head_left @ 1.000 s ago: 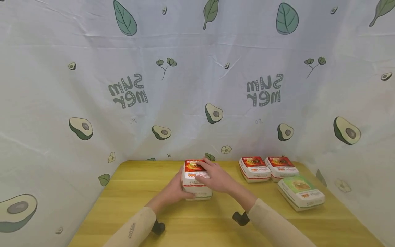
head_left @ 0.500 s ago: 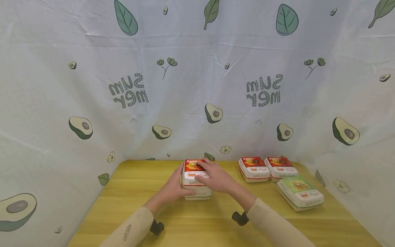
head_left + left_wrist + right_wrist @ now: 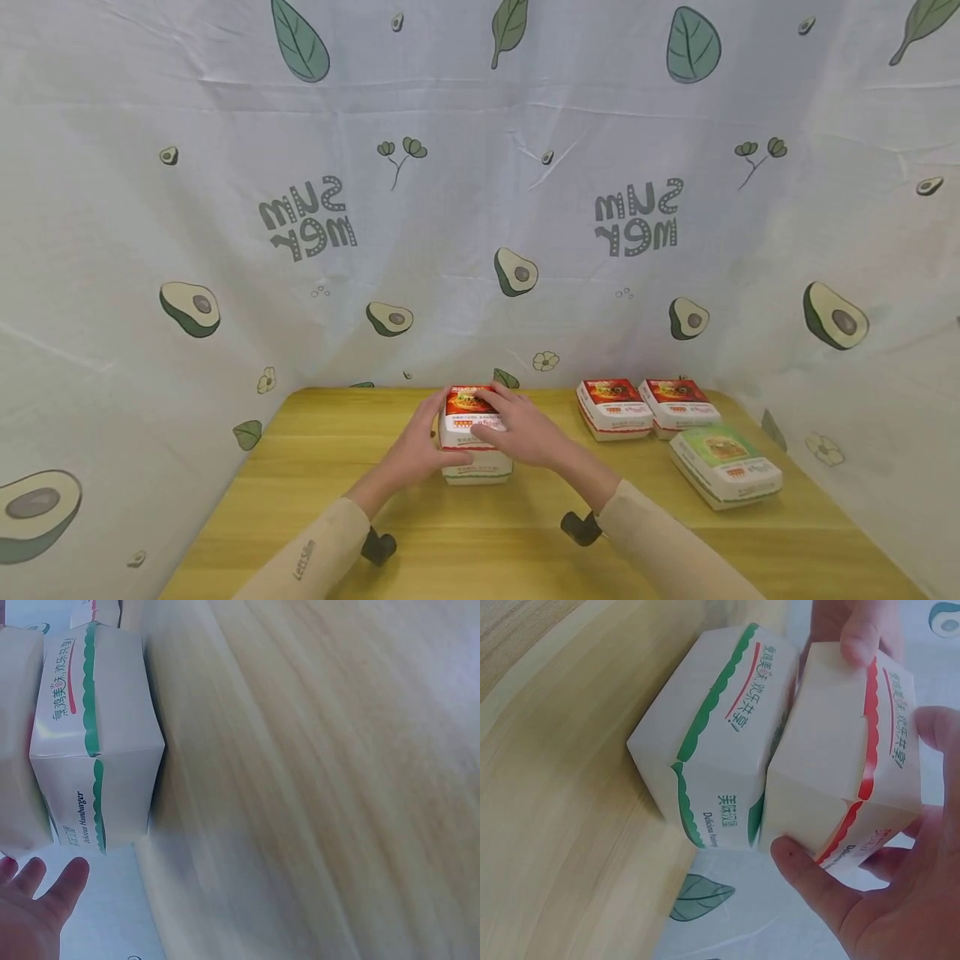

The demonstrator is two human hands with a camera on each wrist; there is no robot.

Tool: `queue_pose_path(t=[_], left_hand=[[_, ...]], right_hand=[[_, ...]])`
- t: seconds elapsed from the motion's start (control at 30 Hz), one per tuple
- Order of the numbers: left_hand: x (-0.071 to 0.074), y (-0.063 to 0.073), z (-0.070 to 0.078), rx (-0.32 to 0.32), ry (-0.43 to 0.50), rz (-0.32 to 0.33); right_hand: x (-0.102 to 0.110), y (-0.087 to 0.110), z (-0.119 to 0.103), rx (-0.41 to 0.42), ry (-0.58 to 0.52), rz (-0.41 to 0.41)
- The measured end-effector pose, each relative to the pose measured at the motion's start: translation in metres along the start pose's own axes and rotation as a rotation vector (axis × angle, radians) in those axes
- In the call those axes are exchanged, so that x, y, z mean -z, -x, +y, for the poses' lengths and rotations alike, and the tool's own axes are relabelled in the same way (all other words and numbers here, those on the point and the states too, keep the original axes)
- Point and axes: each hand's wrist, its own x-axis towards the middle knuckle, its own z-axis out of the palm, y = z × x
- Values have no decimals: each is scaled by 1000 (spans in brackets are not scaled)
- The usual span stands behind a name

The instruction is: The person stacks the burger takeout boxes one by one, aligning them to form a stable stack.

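Observation:
Two burger boxes stand stacked at the table's middle. The upper one [image 3: 470, 425] has a red lid picture and red trim. The lower one [image 3: 477, 468], white with green trim, sits right under it. My right hand [image 3: 531, 431] grips the upper box from the right, thumb and forefinger on its lid, another fingertip low on its side in the right wrist view. My left hand [image 3: 414, 450] is at the stack's left, thumb across the upper box's front. In the left wrist view its fingers [image 3: 64, 889] are straight and spread, clear of the lower box.
Two red-topped boxes, one [image 3: 615, 410] left of the other [image 3: 679, 408], stand at the back right of the wooden table [image 3: 330, 467]. A green-topped box [image 3: 726, 467] lies in front of them, turned askew. A curtain [image 3: 450, 208] printed with avocados hangs behind.
My left thumb has shifted up from the green-trimmed box to the upper box, and that hand has loosened. My right hand keeps its place. The stack looks unmoved.

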Motion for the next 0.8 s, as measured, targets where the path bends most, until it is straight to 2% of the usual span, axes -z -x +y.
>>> queue_pose_path(t=[0.33, 0.8], left_hand=[[2, -4, 4, -31, -44, -18], [2, -6, 6, -25, -16, -19]], right_hand=[[1, 1, -3, -3, 5, 10], [0, 0, 0, 8, 13, 6]])
